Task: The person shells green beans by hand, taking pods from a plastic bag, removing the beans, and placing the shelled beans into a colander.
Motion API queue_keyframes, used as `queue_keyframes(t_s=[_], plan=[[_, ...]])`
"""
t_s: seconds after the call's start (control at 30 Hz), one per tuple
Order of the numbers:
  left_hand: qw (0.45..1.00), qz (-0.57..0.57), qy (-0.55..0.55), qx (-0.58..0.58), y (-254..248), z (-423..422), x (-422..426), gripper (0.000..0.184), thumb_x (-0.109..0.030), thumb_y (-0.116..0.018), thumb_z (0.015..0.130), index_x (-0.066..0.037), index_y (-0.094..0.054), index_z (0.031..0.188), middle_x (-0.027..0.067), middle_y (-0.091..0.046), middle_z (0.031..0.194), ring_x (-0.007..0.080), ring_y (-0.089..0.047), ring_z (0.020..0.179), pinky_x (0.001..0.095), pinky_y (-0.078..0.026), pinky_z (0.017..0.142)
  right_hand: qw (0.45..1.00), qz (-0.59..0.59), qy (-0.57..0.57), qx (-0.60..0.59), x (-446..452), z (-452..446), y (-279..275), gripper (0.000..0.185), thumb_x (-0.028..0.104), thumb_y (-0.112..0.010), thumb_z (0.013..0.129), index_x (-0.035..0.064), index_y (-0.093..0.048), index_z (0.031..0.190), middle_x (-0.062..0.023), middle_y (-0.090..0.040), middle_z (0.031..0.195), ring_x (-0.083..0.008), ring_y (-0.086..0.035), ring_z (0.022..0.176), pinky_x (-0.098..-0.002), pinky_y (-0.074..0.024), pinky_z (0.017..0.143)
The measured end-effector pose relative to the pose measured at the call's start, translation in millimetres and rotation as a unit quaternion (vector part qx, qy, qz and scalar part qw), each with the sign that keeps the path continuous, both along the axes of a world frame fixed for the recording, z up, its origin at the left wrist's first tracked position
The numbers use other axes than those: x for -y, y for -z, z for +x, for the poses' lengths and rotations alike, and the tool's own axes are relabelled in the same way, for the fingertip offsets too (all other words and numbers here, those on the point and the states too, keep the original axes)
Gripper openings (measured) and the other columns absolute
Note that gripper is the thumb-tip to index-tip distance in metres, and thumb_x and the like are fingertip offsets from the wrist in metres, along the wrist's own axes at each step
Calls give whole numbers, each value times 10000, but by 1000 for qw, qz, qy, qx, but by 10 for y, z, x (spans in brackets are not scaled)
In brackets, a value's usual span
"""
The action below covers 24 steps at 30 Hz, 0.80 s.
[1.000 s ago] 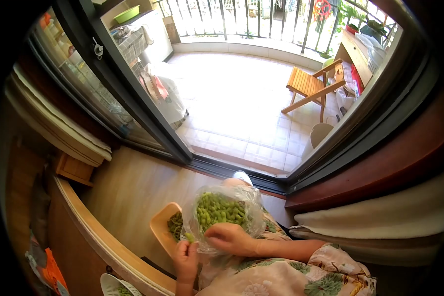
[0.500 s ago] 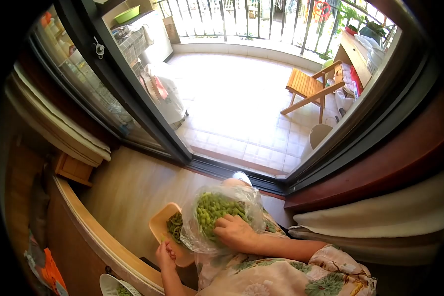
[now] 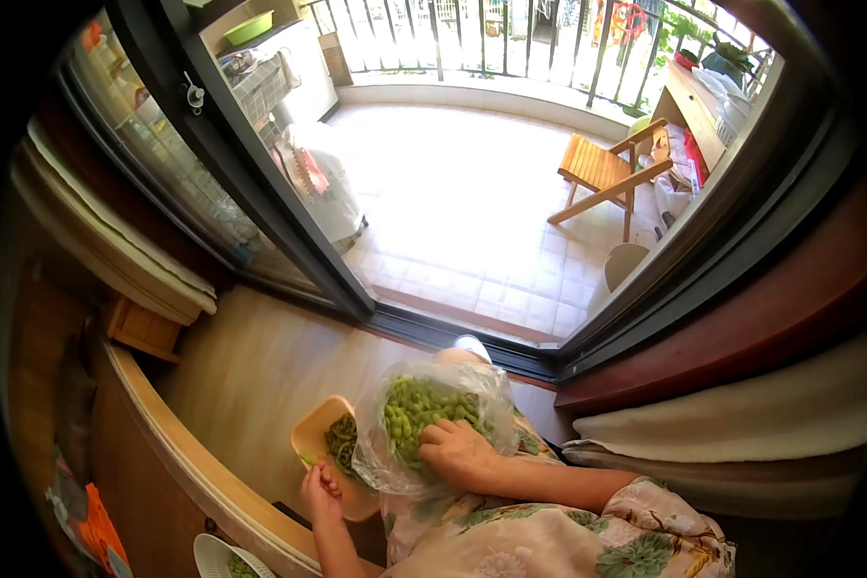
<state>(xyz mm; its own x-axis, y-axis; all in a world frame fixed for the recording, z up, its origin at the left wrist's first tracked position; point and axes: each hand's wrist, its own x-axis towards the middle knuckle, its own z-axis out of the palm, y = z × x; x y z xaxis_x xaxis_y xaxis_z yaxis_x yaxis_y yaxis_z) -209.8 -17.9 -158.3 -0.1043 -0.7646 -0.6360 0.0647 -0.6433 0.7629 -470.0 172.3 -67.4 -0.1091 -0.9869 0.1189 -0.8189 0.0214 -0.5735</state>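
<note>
Left hand (image 3: 322, 489) shifted to tub (image 3: 304, 428), pinching green piece (image 3: 307, 460), right hand (image 3: 460, 457) touching pods (image 3: 416, 399), grip unclear

Pods (image 3: 416, 405) bright green, lower centre of frame; bag (image 3: 374, 457) around them colourless. Tray (image 3: 310, 424) just left: pale orange. Garment (image 3: 539, 541) reads pale pink from where I stand, green floral print, bottom centre. Chair (image 3: 597, 164) upper right: honey yellow. Basin (image 3: 249, 29) upper left: lime green
</note>
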Motion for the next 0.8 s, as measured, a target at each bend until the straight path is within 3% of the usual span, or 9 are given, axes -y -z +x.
queue_keyframes(t_s=[0.13, 0.33, 0.57, 0.63, 0.67, 0.77, 0.8], plan=[[996, 85, -18, -10, 195, 156, 79, 195, -299, -517, 953, -119, -589, 976, -28, -473, 657, 116, -431, 507, 243, -326, 441, 1000, 2, 0, -2, -5, 9, -9, 153, 81, -607, 719, 111, -644, 865, -47, -540, 973, -226, -508, 972, -346, -403, 778], [996, 85, -9, -5, 144, 132, 7, 221, -318, -523, 955, -121, -603, 1016, -35, -468, 656, 107, -432, 517, 232, -331, 450, 1000, 18, -13, -10, 13, -13, -35, 156, 79, -599, 729, 108, -635, 878, -53, -537, 976, -230, -508, 976, -346, -400, 785], [986, -128, 94, -43, -706, -420, -320, 184, -194, -504, 977, -59, -615, 1034, -11, -536, 723, 84, -478, 581, 200, -379, 523, 1000, 9, -8, -2, 5, -13, -41, 166, 79, -592, 735, 103, -613, 898, -57, -539, 966, -233, -508, 984, -353, -398, 783], [965, -206, 159, -46, -1010, -632, -480, 174, -160, -510, 974, -36, -626, 1015, 2, -561, 752, 80, -487, 607, 194, -397, 560, 1000, -16, -3, 10, 6, -12, -37, 159, 77, -589, 735, 101, -606, 891, -60, -547, 944, -240, -517, 962, -357, -403, 773], [958, -210, 186, -55, -1182, -722, -563, 164, -123, -524, 966, -13, -639, 1005, 19, -583, 778, 84, -524, 671, 203, -438, 634, 999, -39, 4, 18, 6, -12, -29, 156, 75, -587, 734, 100, -602, 887, -64, -553, 923, -245, -527, 937, -358, -408, 762], [924, -250, 289, -13, -1423, -914, -765, 149, -90, -535, 954, -1, -642, 1007, 31, -602, 848, 95, -554, 741, 220, -462, 690, 996, -71, 26, 54, 7, -17, -40, 134, 65, -591, 742, 92, -590, 873, -83, -571, 844, -266, -563, 844, -372, -432, 707], [885, -319, 340, -10, -1436, -960, -787, 156, -76, -554, 938, 1, -652, 1031, 58, -649, 946, 107, -590, 807, 229, -469, 737, 994, -76, 33, 67, 9, -21, -54, 126, 62, -595, 746, 89, -585, 869, -91, -577, 816, -273, -576, 809, -378, -442, 685]])
